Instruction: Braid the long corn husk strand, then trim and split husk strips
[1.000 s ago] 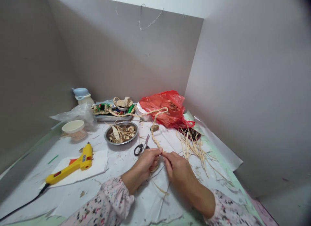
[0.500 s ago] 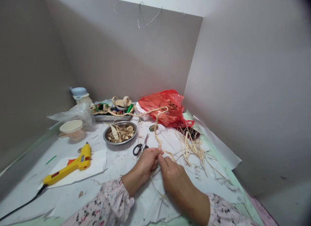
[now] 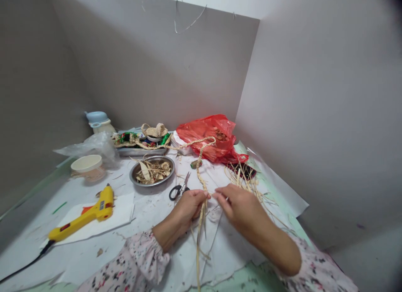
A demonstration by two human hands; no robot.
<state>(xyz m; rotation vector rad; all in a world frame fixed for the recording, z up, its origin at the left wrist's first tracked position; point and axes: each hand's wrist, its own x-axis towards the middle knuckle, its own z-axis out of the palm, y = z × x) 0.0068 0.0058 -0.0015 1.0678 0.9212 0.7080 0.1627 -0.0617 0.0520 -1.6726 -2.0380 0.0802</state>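
We can see the left hand (image 3: 190, 206) with its grip pinched on the near end of the straw braid (image 3: 203, 174). The right hand (image 3: 243, 206) is just beside it, thumb and fingers curled near each other, but we can't tell if that grip has a strand in it. The braid goes up from the left hand, bends over by the red plastic bag (image 3: 202, 128) and runs to the metal tray (image 3: 141, 151). If the left grip got loose, we think the last twists could come undone, because the long loose strands (image 3: 198, 252) hang down and nothing we can see ties them. A hard tug could snap a strand, since they look thin and dry. It could also drag the far part of the braid and pull little things off the tray. The black-handled scissors (image 3: 174, 193) lie right by the left hand with their blades up the counter (image 3: 109, 262), so a knuckle could bump them. The straw pile (image 3: 239, 178) looks messy, so grabbing one piece might pull out others too.
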